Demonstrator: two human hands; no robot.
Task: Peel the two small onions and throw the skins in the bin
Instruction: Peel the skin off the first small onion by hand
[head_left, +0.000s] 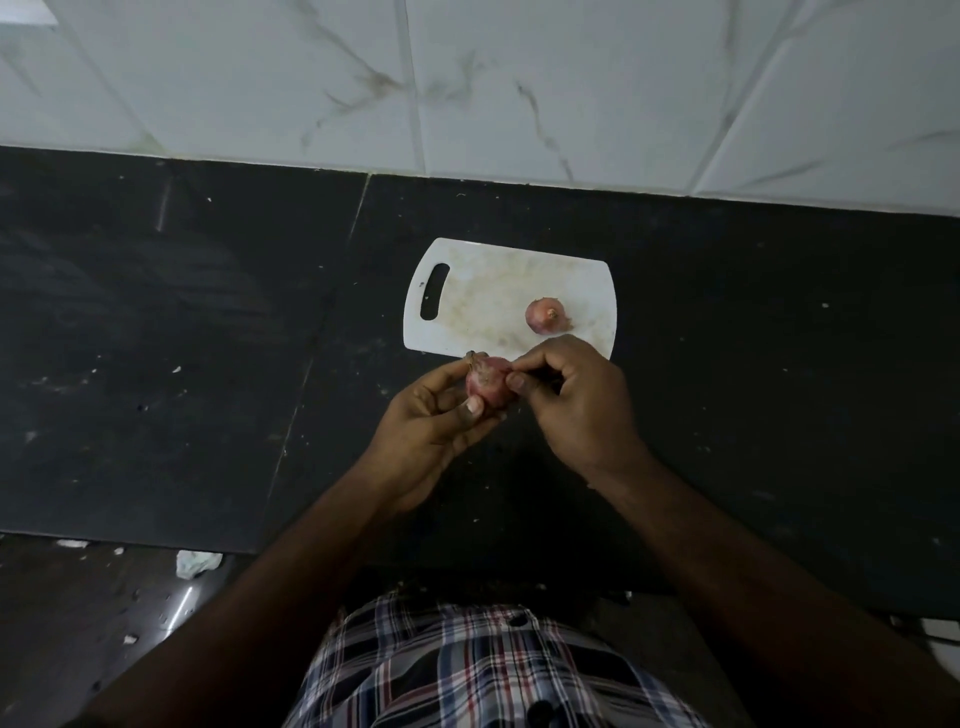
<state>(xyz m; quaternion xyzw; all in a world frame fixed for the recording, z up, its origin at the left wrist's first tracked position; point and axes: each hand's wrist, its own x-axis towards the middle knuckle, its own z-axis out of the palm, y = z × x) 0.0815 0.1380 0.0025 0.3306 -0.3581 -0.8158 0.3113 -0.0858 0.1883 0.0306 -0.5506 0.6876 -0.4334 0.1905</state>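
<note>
In front of you the tabletop (208, 338) runs from left to right, and behind it, at the far edge, the tiled wall (519, 88) stands. On the tabletop, a little right of the middle, lies the cutting board (483, 306), with its handle slot at the left end, and one onion (546, 315) rests on the right part of the board. Your left hand (436, 415) and your right hand (576, 400) meet just before the near edge of the board, above the tabletop, and between their fingers (474, 406) sits the other onion (488, 382); the floor (104, 623) is below the near edge at your left.
</note>
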